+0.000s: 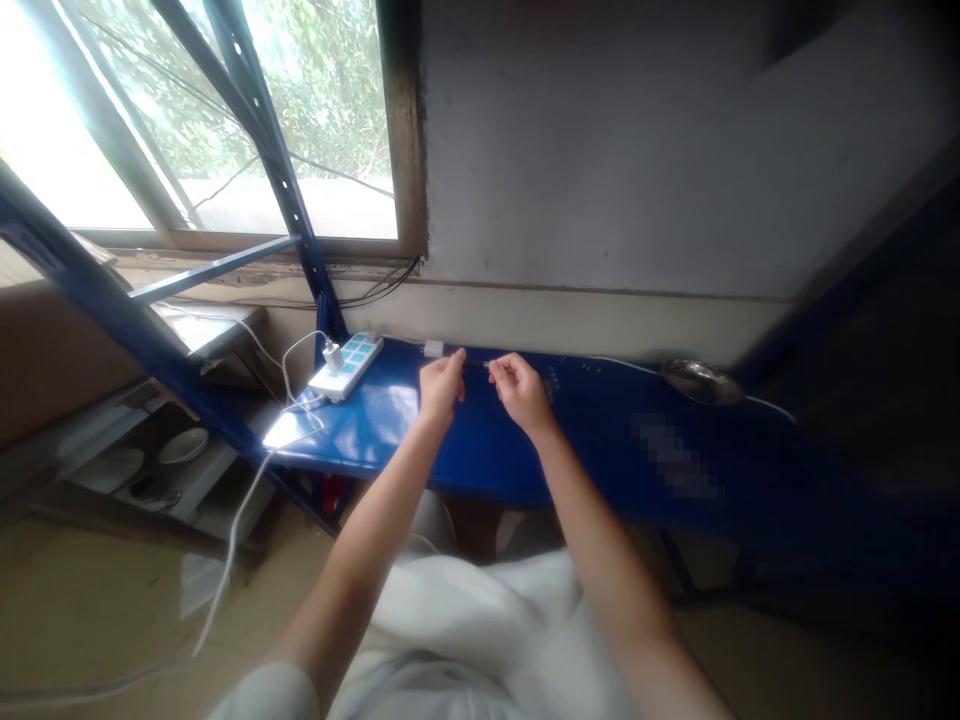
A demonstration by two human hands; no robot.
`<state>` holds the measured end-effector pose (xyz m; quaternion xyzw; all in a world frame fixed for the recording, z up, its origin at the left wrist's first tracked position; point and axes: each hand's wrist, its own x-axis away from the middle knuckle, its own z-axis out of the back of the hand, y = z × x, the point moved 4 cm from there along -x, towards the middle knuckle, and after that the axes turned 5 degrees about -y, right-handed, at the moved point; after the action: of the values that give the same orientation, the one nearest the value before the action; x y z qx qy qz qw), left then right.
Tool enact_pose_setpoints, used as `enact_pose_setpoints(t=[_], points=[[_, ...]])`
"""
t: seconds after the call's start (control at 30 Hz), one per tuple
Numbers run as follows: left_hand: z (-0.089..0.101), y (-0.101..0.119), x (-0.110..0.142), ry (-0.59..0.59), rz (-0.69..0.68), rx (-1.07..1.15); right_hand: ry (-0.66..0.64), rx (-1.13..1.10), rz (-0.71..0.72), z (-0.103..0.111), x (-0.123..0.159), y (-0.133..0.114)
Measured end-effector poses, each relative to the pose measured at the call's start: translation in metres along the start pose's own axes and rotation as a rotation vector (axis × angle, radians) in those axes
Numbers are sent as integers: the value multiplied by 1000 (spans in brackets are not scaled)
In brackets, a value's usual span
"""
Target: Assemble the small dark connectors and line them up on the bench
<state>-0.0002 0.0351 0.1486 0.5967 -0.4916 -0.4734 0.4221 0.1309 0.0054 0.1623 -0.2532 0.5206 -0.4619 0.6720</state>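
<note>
Over the blue table [480, 465], my left hand [442, 388] is closed in a pinch, thumb uppermost. My right hand [523, 392] pinches opposite it, a short gap away. A thin, dark, rod-like piece [475, 364] spans the gap, with one end at each hand's fingertips; its exact kind is too small to make out. Just behind my left hand lies a small white block [433, 348]. Several tiny light pieces [553, 384] are scattered on the table to the right of my right hand.
A white power strip [324, 386] with a plugged-in charger [334, 355] stands at the table's left end. Its white cable [234, 535] hangs to the floor. A shiny metal dish [701, 383] sits at the back right. Blue rack posts [281, 190] rise beside the window.
</note>
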Motion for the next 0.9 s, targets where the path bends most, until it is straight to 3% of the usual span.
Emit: enact_pose_setpoints(t=[0.47,0.77,0.9], points=[[-2,0,1,-58,-111,-42,-1,56,31,11,2,17],[-15,-1,8,-242,-107,-53,23,352,126,18,3,13],[-15,-3,2,-192,-152,-47,16,441,147,23,2,18]])
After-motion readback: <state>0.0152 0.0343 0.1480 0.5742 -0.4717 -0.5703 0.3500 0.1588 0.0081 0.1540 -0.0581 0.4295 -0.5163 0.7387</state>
